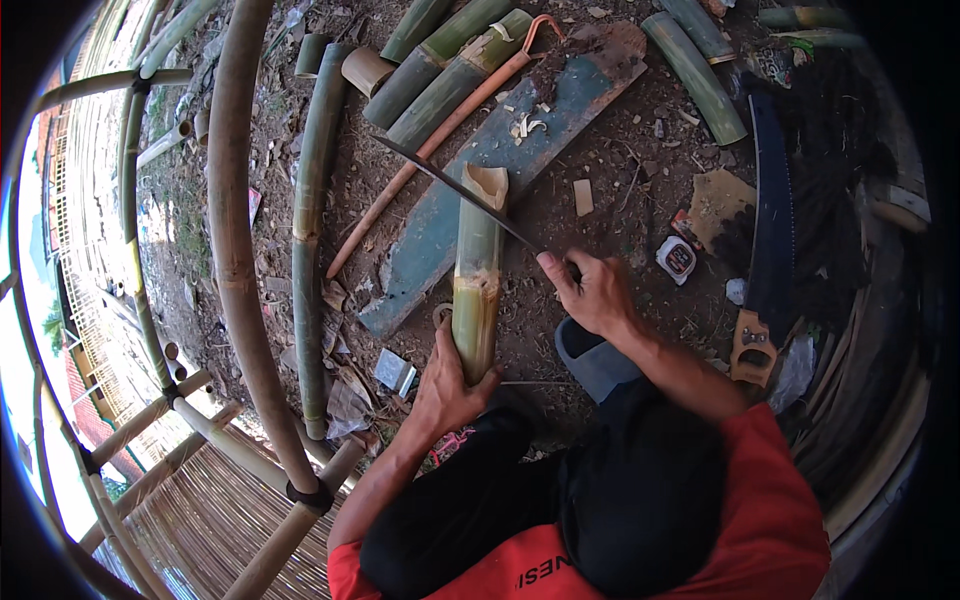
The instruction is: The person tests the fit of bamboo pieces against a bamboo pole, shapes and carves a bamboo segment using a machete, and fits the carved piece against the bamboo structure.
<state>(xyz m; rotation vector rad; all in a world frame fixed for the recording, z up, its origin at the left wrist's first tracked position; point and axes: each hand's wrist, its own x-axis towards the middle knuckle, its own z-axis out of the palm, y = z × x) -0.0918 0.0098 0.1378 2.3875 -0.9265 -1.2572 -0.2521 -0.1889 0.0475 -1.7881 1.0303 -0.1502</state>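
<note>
My left hand (445,392) wraps round the lower end of a short green bamboo piece (478,250), tilted away from me. Its far end is cut open like a scoop and reaches over a worn blue-green plank (425,250) on the ground. In my right hand (592,290) is a long, thin-bladed knife (440,173), its handle mostly hidden by my fingers. The blade slants across the bamboo piece just below the scooped end, pointing far left. I cannot tell if it bites into the bamboo. Pale shavings (527,125) lie on the plank.
Cut bamboo lengths (695,80) lie on the far ground, with a long orange-brown rod (430,145) along the plank. At the right are a handsaw (770,220) and a tape measure (676,259). A bamboo frame (235,200) rises at the left. A small box (395,372) sits near my left hand.
</note>
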